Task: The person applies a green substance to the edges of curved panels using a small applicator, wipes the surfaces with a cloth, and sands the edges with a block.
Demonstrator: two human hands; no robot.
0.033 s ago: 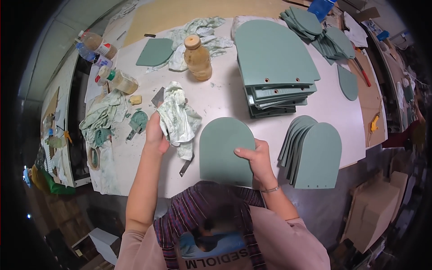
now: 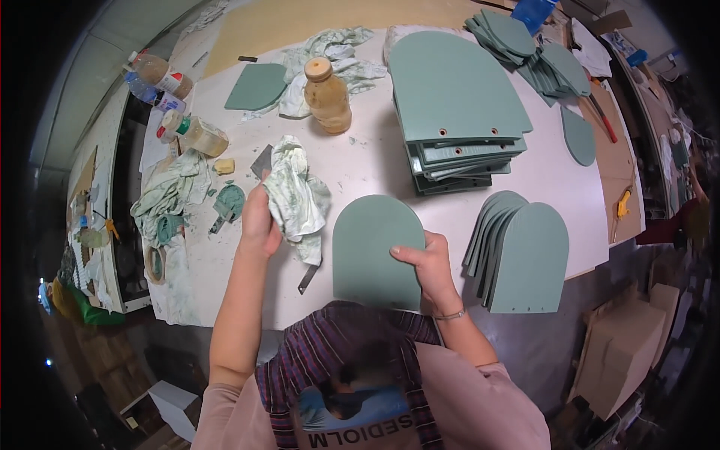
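Note:
My right hand (image 2: 429, 264) grips a flat green panel (image 2: 377, 244) with a rounded top by its right edge, thumb on its face and fingers behind. My left hand (image 2: 260, 225) is closed on a crumpled, green-stained white cloth (image 2: 296, 191), which hides most of the fingers. A grey scraper blade (image 2: 262, 162) shows beside the cloth's upper end, and a narrow dark metal strip (image 2: 307, 278) sticks out below it. To the right of the held panel, several similar panels (image 2: 529, 259) lie fanned in an overlapping row.
Larger green panels with holes (image 2: 461, 90) form a tall stack beyond my hands. A brown-stained bottle (image 2: 328, 97) stands to its left. Farther left are a lying bottle (image 2: 196, 133), a yellow sponge piece (image 2: 223, 166), a putty-covered scraper (image 2: 228, 204) and a stained rag (image 2: 176, 187).
The cloth's hanging right side has shifted slightly to the left. Both hands and the held panel stay almost still.

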